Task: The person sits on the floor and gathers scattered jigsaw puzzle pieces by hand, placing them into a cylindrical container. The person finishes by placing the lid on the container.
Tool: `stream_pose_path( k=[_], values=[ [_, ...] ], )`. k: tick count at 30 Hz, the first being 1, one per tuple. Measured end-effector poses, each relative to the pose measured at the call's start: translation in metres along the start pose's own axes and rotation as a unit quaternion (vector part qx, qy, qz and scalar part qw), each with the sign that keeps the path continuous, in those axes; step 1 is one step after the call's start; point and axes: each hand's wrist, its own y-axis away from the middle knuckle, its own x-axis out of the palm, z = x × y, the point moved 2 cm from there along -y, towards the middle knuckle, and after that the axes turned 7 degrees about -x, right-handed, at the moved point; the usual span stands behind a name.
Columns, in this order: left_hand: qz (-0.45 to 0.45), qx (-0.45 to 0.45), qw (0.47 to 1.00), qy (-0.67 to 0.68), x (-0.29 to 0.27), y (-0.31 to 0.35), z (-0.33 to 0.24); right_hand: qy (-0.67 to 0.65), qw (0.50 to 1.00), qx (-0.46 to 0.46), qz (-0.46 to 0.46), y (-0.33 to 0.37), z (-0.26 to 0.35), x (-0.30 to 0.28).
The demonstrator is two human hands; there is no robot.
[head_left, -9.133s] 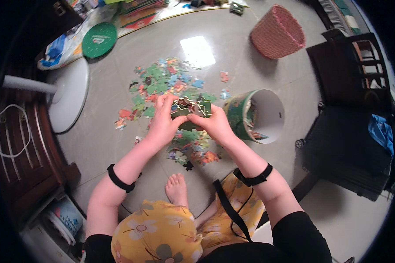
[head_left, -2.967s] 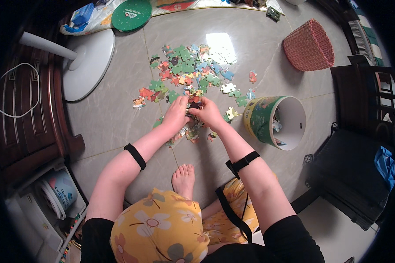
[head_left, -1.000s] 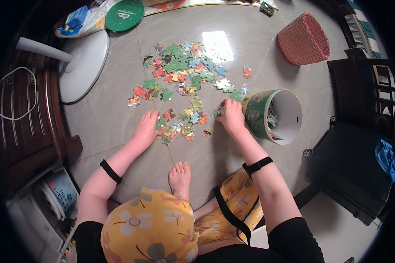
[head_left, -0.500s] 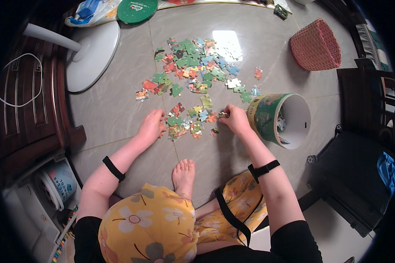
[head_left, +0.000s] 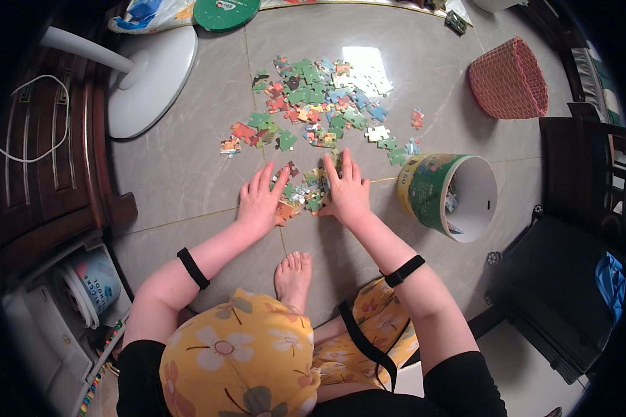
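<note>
Both my hands lie palm down on the grey tiles, one on each side of a small cluster of jigsaw pieces. My left hand has its fingers stretched out, touching the cluster's left edge. My right hand spreads its fingers over the right edge and covers some pieces there. Whether the cluster's pieces interlock, I cannot tell. Farther off lies a larger loose heap of jigsaw pieces in green, red, blue and white. A green and yellow round tub rests on its side at the right, with a few things inside.
A pink woven basket lies tipped at the far right. The white round base of a stand is at the left, near dark wooden furniture. A green round lid lies at the far edge. My bare foot is close below the cluster.
My right hand has gone from a pinch beside the cluster to lying spread over its right edge. My left hand has shifted right and opened out flat. The view has shifted slightly.
</note>
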Motion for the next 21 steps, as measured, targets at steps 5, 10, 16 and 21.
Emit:
stream_pose_path(
  k=[5,10,16,21],
  values=[
    [0.033,-0.009,0.997,0.066,0.003,-0.021,0.003,-0.041,0.999,0.004,0.015,-0.015,0.010,-0.005],
    [0.041,-0.027,0.996,0.076,0.007,-0.040,0.002,-0.054,0.998,0.017,-0.001,-0.019,0.016,-0.003],
    [0.045,-0.057,0.996,0.057,0.001,-0.048,-0.003,-0.131,0.989,0.068,-0.029,-0.029,0.006,0.005],
    [0.027,-0.064,0.998,-0.010,-0.003,-0.046,-0.007,-0.172,0.979,0.071,-0.081,-0.029,0.001,0.015]
  ],
)
